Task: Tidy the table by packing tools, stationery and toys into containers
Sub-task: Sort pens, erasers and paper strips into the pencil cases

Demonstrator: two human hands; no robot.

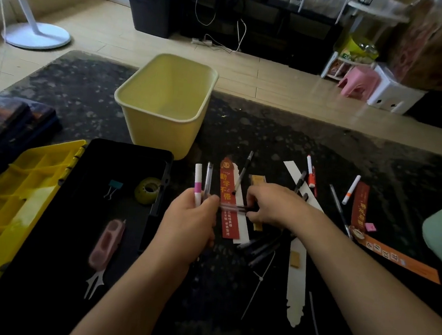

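Left hand [190,218]: low centre of the frame, fingers curled round two slim cylinders held upright, a white pen [198,184] with a pink band and a clear pen [208,179].
Right hand [272,207]: just right of the left hand, fingertips pinching one end of a thin blurred pen [233,208] that lies level between the two hands.
Loose pens [263,245]: dark barrels bunched under the right wrist; others, white and red, are scattered at centre right.
Bookmark [228,195]: flat red paper strip with printed characters, behind the blurred pen.
Yellow bin [167,100]: smooth plastic, rectangular with rounded corners, upper centre.
Toolbox [102,210]: black tray at lower left with a ribbed yellow lid [8,201] open beside it, holding a binder clip [112,188], a tape roll [149,188] and a pink-handled tool [106,242].
Table [324,150]: dark, glossy, speckled like stone.
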